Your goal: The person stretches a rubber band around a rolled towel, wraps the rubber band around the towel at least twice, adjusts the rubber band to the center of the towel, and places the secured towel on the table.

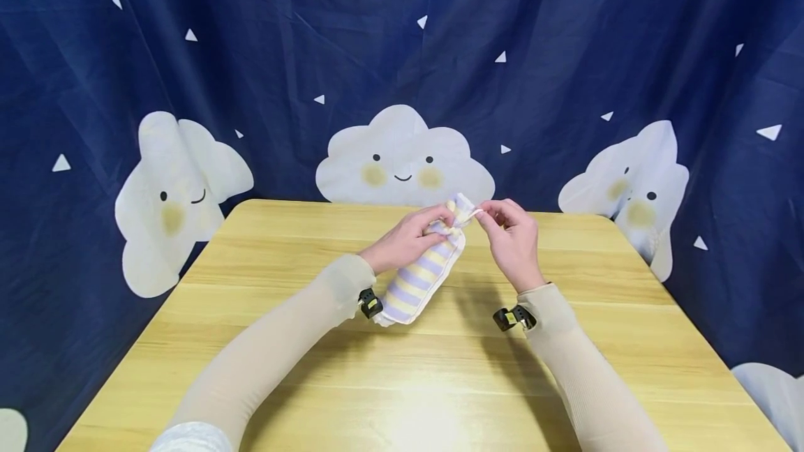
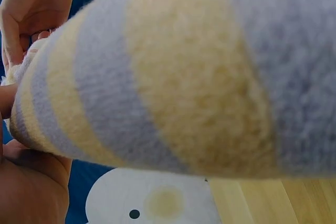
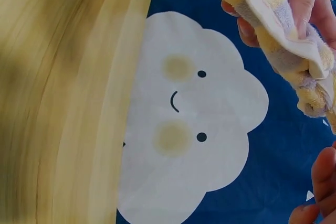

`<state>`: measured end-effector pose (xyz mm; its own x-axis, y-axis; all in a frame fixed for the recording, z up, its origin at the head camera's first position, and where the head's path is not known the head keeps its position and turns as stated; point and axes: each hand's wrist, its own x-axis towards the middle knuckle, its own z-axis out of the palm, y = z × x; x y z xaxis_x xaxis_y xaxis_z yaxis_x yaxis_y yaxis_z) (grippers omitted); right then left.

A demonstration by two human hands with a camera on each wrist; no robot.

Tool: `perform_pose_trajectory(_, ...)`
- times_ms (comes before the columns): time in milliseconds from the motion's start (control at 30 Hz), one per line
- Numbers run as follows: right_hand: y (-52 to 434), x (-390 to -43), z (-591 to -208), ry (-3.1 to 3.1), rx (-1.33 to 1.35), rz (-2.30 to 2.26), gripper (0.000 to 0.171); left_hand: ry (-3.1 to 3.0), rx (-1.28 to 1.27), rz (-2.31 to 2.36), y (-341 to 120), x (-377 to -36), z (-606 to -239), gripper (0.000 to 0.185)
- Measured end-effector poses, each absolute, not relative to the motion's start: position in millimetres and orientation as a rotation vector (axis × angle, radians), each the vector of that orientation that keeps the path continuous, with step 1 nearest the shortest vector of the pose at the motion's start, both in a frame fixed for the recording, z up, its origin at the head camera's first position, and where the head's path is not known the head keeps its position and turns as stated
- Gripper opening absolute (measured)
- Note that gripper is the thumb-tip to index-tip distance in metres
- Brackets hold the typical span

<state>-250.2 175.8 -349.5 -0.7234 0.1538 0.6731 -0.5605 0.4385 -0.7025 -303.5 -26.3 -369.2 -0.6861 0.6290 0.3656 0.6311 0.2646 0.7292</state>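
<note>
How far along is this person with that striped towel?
The striped towel already looks rolled into a tube. In hand: the left hand grips its upper end while the right hand pinches a loose corner there. That corner seems to be what is left; the far end is hard to see.

Head view high, forward-down; wrist views close — share towel (image 1: 422, 270).

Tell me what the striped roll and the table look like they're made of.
Roll: soft terry or fleece cloth, matte; the left wrist view shows fuzzy nap across its lilac and yellow bands. Table: wood or wood-look laminate, smooth with slight sheen; grain lines show.
</note>
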Motion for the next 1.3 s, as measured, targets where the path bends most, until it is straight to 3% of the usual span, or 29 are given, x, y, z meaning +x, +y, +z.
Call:
perform_pose_trajectory(367,185.5,-266.3,-367.8,-1.844,0.216,1.736,0.011,-2.551,-1.214,-1.468,-26.3,-302.6,-365.3,0.014)
perform_pose_trajectory(600,176.3,-267.8,-374.0,-1.872,0.169,1.755,0.017,-2.498,-1.173,-1.327,-30.1,-300.9,-370.0,0.014)
perform_pose_trajectory(900,166.5,-262.5,-376.0,-2.18,0.152,1.618,0.043,-2.473,-1.139,-1.252,-31.9,-298.4,-373.6,0.017)
perform_pose_trajectory(1300,169.5,-262.6,-359.3,-2.079,0.062,1.847,0.027,-2.507,-1.208,-1.243,-29.5,-305.8,-372.1,0.013)
